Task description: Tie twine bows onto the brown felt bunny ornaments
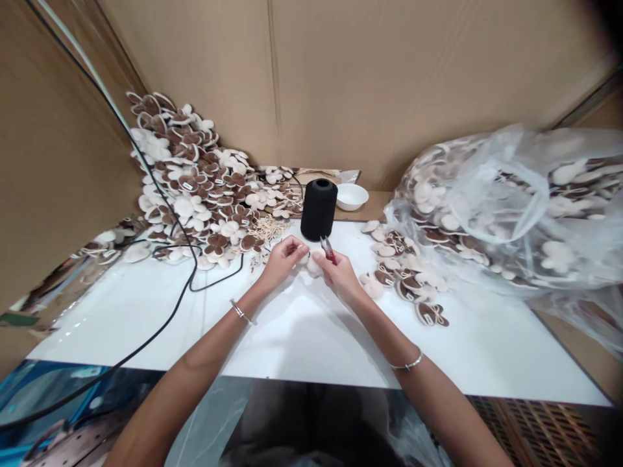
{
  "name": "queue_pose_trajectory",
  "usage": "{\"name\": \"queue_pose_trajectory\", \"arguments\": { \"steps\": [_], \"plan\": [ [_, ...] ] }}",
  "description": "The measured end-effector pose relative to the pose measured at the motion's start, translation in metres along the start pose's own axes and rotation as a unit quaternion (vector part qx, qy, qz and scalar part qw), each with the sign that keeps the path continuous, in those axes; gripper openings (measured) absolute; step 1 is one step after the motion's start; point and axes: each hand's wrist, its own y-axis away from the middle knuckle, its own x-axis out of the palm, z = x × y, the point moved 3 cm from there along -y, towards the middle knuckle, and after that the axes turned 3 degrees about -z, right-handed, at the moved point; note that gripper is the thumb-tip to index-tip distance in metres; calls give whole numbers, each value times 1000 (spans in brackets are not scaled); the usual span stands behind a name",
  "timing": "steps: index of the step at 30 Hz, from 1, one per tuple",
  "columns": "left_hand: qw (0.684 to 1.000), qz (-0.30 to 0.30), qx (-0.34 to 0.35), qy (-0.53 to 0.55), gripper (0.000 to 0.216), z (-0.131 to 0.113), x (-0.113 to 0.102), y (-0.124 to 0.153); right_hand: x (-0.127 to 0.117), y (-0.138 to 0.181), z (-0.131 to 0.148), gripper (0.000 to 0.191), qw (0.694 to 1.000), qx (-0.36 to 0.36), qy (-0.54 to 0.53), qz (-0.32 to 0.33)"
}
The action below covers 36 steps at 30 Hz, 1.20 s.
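Observation:
Both hands meet over the middle of the white table, around a small cream plush piece (315,264). My left hand (283,261) is closed in a pinch at the left edge of this piece; whatever fine thing may lie between its fingertips is too small to make out. In my right hand (341,275) a pair of red-handled thread snips (329,250) is held, metal tips pointing up and away from me. The right thumb also presses on the plush piece. Just beyond the hands a black thread cone (318,211) stands upright.
A tall heap of brown and cream plush pieces (195,188) is at the left, with loose beige cords (267,230) beside it. Bow-tied pieces (431,314) lie at the right, before a stuffed clear plastic bag (501,201). A white bowl (352,196) sits behind the cone. A black cable (187,285) crosses the left.

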Motion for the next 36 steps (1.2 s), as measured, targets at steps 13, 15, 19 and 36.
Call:
{"name": "queue_pose_trajectory", "arguments": {
  "steps": [13,15,19,36],
  "plan": [
    [970,-69,132,-190,13,-10,3,13,-2,-4,-12,43,996,-58,31,-66],
    [967,-47,146,-204,13,-10,5,15,-3,-5,-11,40,993,-77,56,-73],
    [959,-51,180,-211,10,-10,6,17,-2,-5,-13,38,993,-77,60,-72],
    [995,-59,83,17,21,-9,5,11,-1,-16,-19,25,938,113,-326,40]
  ]
}}
